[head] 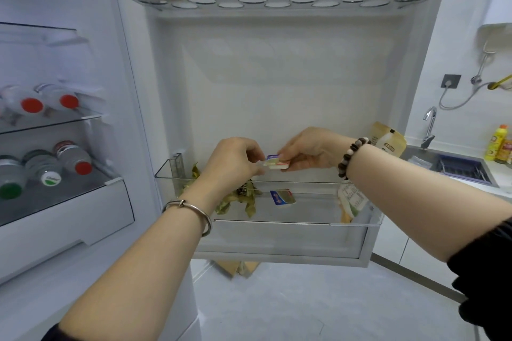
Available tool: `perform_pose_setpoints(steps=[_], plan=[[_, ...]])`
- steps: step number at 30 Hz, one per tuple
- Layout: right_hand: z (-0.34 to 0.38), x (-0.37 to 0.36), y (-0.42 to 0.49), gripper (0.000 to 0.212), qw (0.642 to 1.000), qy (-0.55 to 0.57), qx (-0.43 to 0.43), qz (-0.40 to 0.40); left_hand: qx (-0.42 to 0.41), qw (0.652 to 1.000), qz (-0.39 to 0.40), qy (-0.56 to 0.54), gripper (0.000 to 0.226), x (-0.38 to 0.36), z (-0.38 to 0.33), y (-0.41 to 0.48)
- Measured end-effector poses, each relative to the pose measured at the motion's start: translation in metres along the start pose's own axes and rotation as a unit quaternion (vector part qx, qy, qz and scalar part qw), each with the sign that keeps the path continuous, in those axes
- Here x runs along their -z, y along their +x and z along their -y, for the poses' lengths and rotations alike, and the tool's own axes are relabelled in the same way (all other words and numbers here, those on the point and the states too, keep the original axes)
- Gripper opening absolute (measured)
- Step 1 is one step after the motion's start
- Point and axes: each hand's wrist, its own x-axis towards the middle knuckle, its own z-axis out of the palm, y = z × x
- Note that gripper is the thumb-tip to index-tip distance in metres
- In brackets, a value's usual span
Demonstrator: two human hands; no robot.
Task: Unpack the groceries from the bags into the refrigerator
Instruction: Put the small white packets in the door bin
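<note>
Small packet (277, 165) between both hands

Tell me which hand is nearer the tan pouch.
Right. The right hand sits just left of the pouch; the left hand is farther left, past the packet both pinch.

The clear door bin (277, 221) holds gold-green wrappers (243, 202) below your left hand (235, 158), a blue-and-red packet (282, 196) lower between both hands, and a white pouch (352, 199) below your right hand (307, 151).
</note>
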Motion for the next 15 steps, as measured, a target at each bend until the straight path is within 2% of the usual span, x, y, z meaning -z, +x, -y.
perform_pose_setpoints(steps=[2, 3, 4, 6, 7, 9, 15], plan=[[-0.001, 0.013, -0.004, 0.023, 0.992, -0.114, 0.024, -0.046, -0.009, 1.0, -0.002, 0.019, 0.006, -0.001, 0.001, -0.001], [-0.002, 0.018, -0.005, 0.023, 0.979, -0.194, 0.028, -0.06, -0.021, 0.999, 0.006, 0.031, 0.01, -0.001, 0.001, -0.002], [-0.005, 0.023, -0.007, 0.022, 0.953, -0.293, 0.028, -0.071, -0.037, 0.998, 0.017, 0.042, 0.015, -0.002, 0.002, -0.003], [-0.012, 0.026, -0.007, 0.022, 0.867, -0.492, 0.026, -0.081, -0.069, 0.994, 0.051, 0.065, 0.026, -0.002, 0.0, -0.005], [-0.016, 0.024, -0.005, 0.023, 0.832, -0.548, 0.029, -0.082, -0.082, 0.991, 0.069, 0.079, 0.031, -0.002, -0.001, -0.007], [-0.021, 0.018, 0.0, 0.023, 0.812, -0.578, 0.027, -0.074, -0.103, 0.986, 0.094, 0.091, 0.039, -0.001, -0.002, -0.008], [-0.021, 0.01, 0.002, 0.036, 0.802, -0.595, 0.021, -0.04, -0.113, 0.975, 0.157, 0.107, 0.041, -0.001, 0.0, -0.006]])
